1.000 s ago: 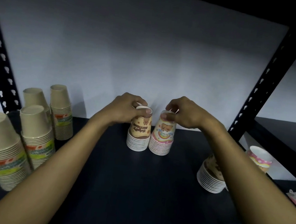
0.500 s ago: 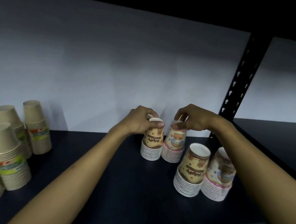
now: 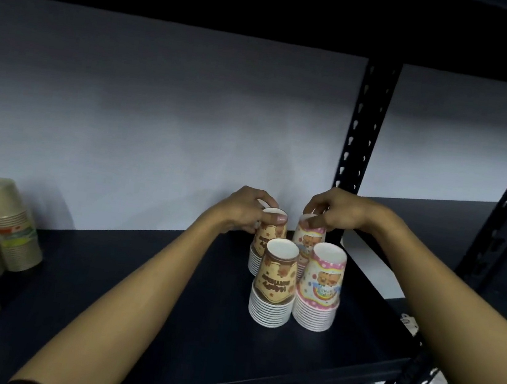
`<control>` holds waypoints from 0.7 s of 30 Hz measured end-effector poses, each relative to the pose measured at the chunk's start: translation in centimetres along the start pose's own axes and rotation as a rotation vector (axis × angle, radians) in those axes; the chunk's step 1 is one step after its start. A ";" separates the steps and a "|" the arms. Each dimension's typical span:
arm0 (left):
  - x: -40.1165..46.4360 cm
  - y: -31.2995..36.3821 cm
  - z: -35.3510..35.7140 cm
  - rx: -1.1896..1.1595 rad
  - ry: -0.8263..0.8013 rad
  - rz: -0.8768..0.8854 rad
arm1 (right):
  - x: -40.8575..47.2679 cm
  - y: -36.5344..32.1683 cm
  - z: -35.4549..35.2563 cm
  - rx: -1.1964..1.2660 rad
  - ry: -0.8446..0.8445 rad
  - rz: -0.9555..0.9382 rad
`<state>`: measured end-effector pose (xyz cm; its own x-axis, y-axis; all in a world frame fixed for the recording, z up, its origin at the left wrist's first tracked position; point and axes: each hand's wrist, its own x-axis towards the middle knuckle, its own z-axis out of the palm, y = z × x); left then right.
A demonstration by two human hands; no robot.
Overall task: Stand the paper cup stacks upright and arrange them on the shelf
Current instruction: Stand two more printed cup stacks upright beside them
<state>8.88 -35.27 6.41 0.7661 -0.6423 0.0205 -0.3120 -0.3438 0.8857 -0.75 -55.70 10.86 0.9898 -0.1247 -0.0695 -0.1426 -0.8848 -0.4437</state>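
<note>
Cup stacks: your left hand [image 3: 244,211] grips the rear brown stack [image 3: 266,242], right hand [image 3: 330,213] grips the rear pink stack [image 3: 307,240], both upright, axes vertical. Front pair sits just before them, near the shelf [image 3: 163,325] right end.

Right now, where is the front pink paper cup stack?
In the head view, the front pink paper cup stack stands right of centre on the dark shelf, beside the front brown paper cup stack.

Four printed cup stacks [image 3: 272,286] stand rim-down in a tight square on the dark shelf [image 3: 195,329]
</note>
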 end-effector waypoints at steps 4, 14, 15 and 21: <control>-0.2 0.0 0.4 -0.012 0.006 -0.003 | -0.3 0.4 0.0 0.014 -0.003 -0.013; -2.5 -0.6 0.7 0.069 0.107 0.045 | -1.7 0.6 1.2 -0.021 0.090 -0.048; -2.9 -0.7 0.5 0.097 0.136 0.043 | -1.8 0.5 1.4 -0.012 0.120 -0.056; -5.8 -0.8 -1.8 0.200 0.260 0.074 | -2.1 -2.5 1.8 0.150 0.282 -0.192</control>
<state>5.72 -29.99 6.41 0.8467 -0.4836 0.2220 -0.4570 -0.4471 0.7690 -2.43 -52.46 10.52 0.9584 -0.1002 0.2671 0.0670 -0.8311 -0.5521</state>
